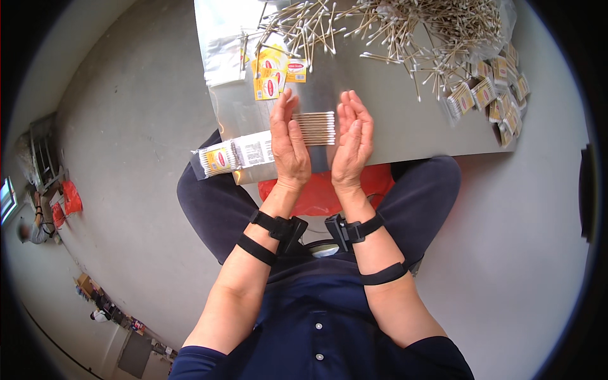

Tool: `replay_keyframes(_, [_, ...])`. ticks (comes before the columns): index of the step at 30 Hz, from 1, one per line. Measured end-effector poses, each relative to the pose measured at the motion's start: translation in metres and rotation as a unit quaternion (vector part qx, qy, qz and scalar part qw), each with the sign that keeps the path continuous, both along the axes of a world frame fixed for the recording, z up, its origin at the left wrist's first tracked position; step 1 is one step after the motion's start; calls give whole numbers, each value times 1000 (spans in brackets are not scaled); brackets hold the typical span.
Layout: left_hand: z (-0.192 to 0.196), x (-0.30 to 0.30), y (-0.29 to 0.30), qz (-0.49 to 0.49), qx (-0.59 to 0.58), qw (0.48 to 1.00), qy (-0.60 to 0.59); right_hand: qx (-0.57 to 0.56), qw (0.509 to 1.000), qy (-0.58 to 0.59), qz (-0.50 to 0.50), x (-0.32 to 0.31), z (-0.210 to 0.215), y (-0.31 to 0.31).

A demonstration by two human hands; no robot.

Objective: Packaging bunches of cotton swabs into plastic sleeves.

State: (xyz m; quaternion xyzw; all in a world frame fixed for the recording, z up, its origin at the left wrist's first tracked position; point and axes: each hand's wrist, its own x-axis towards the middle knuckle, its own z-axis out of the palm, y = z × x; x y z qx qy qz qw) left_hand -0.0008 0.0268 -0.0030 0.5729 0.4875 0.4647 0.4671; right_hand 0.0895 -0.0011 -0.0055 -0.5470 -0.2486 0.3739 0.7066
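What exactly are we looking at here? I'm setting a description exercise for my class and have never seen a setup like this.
There is no robot: a seated person works with two bare hands. The single picture comes from a wide fisheye camera on the person's head, looking down, so straight edges bend near the rim.

On the grey table lie a big heap of loose swabs, yellow cards, packed swabs at the right and another packet at the left edge.

The left hand and right hand are open, either side of a neat row of cotton swabs. Whether they touch it is hard to tell; neither clearly grips anything.
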Motion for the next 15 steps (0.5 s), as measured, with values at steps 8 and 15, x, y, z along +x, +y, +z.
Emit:
replay_keyframes(8, [-6, 4, 4, 42, 32, 999, -1, 5, 1000, -10, 20, 2, 1, -2])
replay_keyframes(15, [-5, 5, 2, 5, 17, 999, 44, -7, 998, -40, 37, -5, -2, 2])
